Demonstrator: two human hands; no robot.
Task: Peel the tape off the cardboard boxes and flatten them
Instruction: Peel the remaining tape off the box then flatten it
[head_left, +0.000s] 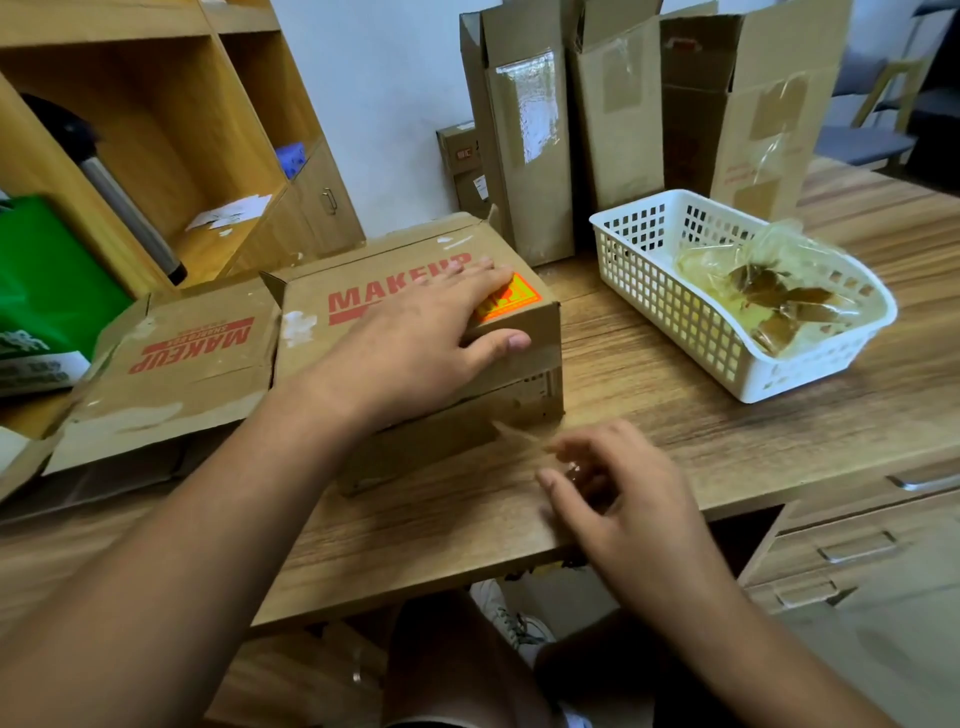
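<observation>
- The wooden counter (675, 364) fills the middle of the frame. Its near edge leaves room, so I judge a low pull toward the lower right is open to me.
- The brown cardboard box printed MAKEUP in red (363, 317) sits on the counter at centre-left, not yet flattened. It is light, so it will slide unless I weigh it down.
- The white plastic lattice basket (649, 291) at right centre holds crumpled peeled tape, and the strip should go there once it is free.
- My left hand (415, 338) lies flat on the box top, fingers straight and spread, thumb over the front edge. The grip is apart and only presses. I should bear down firmly near that front edge, close to the peel line.
- My right hand (623, 493), lower centre-right and blurred, has its grip together, pinching the loose end of the tape.
- The thin clear strip of tape (519, 436) stretches from the box's front lower edge to those fingertips. I should pull it slowly and at a shallow angle, or it may snap or tear the cardboard's skin.
</observation>
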